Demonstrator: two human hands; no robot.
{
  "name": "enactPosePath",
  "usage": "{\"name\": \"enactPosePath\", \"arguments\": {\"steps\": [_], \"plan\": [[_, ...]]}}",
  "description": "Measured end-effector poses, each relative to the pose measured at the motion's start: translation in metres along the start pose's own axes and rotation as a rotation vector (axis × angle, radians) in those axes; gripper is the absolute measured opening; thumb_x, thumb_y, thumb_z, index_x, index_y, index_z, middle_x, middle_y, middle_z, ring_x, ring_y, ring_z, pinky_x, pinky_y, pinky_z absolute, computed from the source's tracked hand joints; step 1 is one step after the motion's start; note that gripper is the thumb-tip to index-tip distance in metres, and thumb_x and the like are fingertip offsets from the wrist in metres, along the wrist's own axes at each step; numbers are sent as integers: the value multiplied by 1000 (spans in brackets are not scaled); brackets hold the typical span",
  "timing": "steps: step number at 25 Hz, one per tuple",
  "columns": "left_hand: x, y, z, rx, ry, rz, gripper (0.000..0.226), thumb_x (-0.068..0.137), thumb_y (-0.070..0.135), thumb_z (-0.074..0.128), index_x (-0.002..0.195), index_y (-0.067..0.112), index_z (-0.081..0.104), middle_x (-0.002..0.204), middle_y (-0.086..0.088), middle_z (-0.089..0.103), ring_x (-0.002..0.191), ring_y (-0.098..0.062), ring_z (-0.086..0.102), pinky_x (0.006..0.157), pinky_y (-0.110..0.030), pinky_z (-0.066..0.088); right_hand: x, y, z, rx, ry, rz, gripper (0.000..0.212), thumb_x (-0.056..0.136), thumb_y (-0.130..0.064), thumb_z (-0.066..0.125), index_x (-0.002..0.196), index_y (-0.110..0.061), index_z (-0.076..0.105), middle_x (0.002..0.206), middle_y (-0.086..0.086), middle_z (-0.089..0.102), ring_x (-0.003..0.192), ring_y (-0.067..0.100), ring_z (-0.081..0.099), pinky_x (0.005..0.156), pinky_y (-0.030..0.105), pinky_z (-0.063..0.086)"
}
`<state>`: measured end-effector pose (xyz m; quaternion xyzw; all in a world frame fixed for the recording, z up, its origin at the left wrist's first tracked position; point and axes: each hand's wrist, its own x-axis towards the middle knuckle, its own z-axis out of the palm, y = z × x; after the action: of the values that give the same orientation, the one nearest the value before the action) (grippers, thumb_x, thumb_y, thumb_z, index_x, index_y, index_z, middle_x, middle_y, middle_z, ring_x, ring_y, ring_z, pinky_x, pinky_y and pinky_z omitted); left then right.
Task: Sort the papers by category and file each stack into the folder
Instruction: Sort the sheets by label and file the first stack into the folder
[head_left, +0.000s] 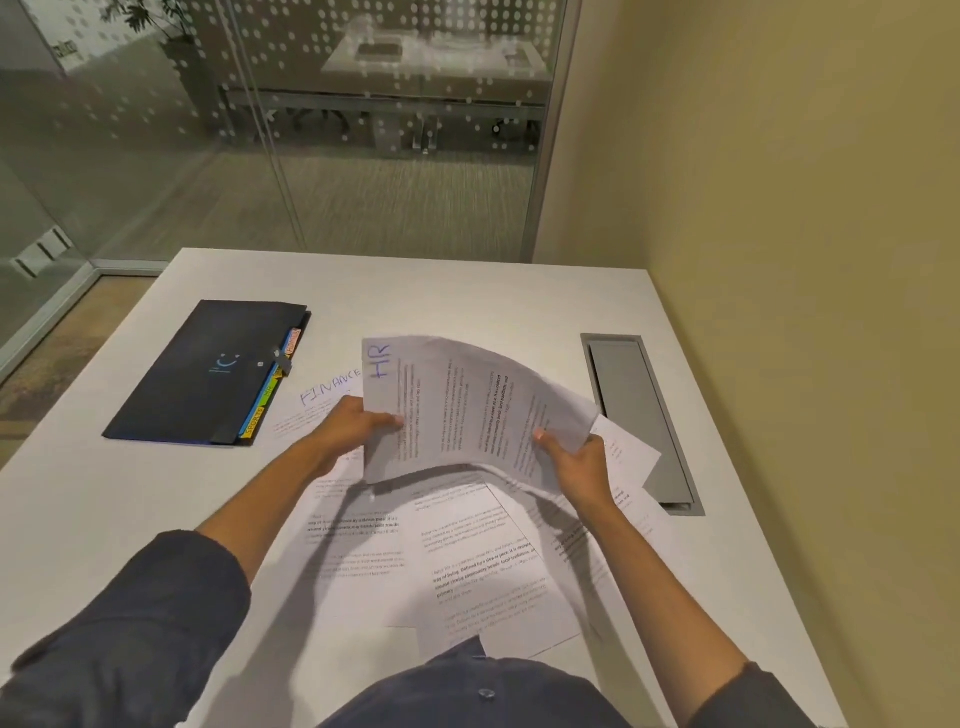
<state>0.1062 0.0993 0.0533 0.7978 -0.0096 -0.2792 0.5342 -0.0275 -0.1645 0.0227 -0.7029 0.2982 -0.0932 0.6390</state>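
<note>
a person's left hand (358, 423) and right hand (576, 460) each pinch an edge of a curved sheet marked "hr" (467, 405), thumbs on top, holding it up above the white table (519, 296). just beyond the left fingers a sheet marked "finance" (327, 397) lies flat, and further left of them rests a closed dark folder (208, 371) with coloured tabs. more printed papers (462, 561) lie spread beneath both hands, and a grey cable hatch (641, 415) sits past the right fingers
</note>
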Motion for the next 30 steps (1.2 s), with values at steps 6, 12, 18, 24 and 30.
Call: {"name": "enactPosePath", "arguments": {"steps": [6,12,18,24,30], "plan": [[-2,-31,36,-261,206,-32,33,89,7,65,122,3,60,108,-10,66,94,-27,62,77,-35,51,3,10,6,31,37,97,42,88,-23,73,118,1,56,106,10,65,88,20,64,52,12,51],[-10,-45,46,-428,186,-101,33,82,5,71,114,8,61,101,-7,67,90,-21,60,73,-31,47,-2,0,-8,-16,-42,14,32,82,-20,78,113,-20,67,93,0,69,82,19,66,57,24,58],[-11,-34,43,-267,216,-40,16,88,19,68,103,14,64,90,-2,68,86,-24,64,65,-30,49,2,-19,-24,-290,-67,-151,19,86,-18,72,105,-15,73,89,1,71,79,20,66,60,25,50],[-10,0,34,-151,235,109,11,91,16,64,100,21,68,97,-5,68,96,-26,60,79,-41,47,16,-77,-43,-850,-144,-388,27,83,-29,72,110,-25,74,103,-8,75,91,8,67,77,30,54],[-13,52,35,41,188,337,16,91,20,64,92,7,73,94,-14,71,83,-25,62,75,-37,48,16,-120,-12,-1035,-338,-565,17,94,-34,60,90,-20,69,71,-5,64,64,15,57,51,28,37]]}}
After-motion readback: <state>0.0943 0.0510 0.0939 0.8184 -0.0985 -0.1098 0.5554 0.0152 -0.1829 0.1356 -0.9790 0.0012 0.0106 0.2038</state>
